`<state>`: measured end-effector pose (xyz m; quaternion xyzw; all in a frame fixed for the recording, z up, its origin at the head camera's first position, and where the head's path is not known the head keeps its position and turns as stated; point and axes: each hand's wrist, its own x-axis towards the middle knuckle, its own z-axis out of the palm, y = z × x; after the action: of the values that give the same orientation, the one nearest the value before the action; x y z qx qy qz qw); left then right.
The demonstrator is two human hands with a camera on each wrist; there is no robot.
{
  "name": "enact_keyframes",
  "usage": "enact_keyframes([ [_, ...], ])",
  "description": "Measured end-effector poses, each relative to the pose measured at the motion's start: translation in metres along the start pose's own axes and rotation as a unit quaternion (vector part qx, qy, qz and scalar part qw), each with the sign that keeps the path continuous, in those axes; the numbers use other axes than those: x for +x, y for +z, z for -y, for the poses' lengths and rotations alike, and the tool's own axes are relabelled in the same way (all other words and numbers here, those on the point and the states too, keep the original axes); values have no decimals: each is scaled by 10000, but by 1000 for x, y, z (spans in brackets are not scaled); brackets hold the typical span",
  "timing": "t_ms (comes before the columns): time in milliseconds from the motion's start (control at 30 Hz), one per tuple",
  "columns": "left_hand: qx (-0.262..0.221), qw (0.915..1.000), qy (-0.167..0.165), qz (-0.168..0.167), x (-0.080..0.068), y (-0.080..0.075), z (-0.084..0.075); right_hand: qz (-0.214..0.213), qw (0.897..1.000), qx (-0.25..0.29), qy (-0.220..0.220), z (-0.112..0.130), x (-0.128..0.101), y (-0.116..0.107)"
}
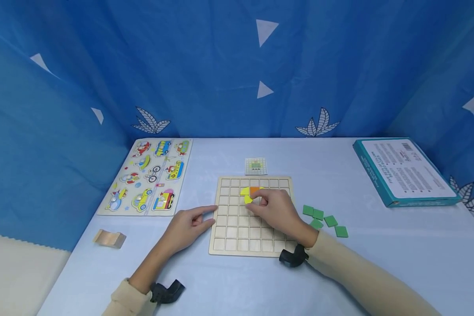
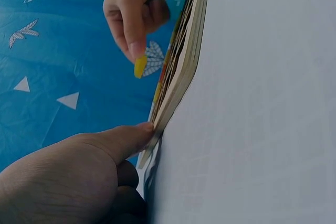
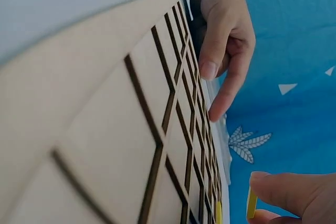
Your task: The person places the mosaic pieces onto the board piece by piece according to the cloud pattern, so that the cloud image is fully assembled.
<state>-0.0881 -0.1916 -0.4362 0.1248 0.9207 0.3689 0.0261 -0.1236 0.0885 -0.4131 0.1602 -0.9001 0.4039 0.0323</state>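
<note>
A wooden grid board [image 1: 237, 232] lies on the pale blue table. My right hand [image 1: 274, 210] reaches over it and pinches a yellow piece [image 1: 246, 195] just above the upper squares, beside an orange piece [image 1: 254, 191]. The right wrist view shows the yellow piece [image 3: 252, 203] edge-on between the fingertips [image 3: 273, 184]. My left hand [image 1: 189, 226] rests on the table, thumb and forefinger touching the board's left edge [image 2: 176, 85]. Its thumb [image 2: 123, 140] presses the board's corner.
Several green square tiles [image 1: 324, 219] lie right of the board. A small pattern card [image 1: 256, 166] sits behind it. A vehicle peg puzzle [image 1: 150, 175] lies at the left, a wooden block [image 1: 109, 238] near the front left, a teal box [image 1: 404, 170] at the right.
</note>
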Motion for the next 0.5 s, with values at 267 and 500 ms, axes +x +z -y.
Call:
enact_keyframes([
  [267,-22,10000,-44,43,2,1,0,9,9998,91,-164,6,9,16],
  [500,-38,9999,-110,59,1,0,1,52,10000,10,55,8,12,29],
])
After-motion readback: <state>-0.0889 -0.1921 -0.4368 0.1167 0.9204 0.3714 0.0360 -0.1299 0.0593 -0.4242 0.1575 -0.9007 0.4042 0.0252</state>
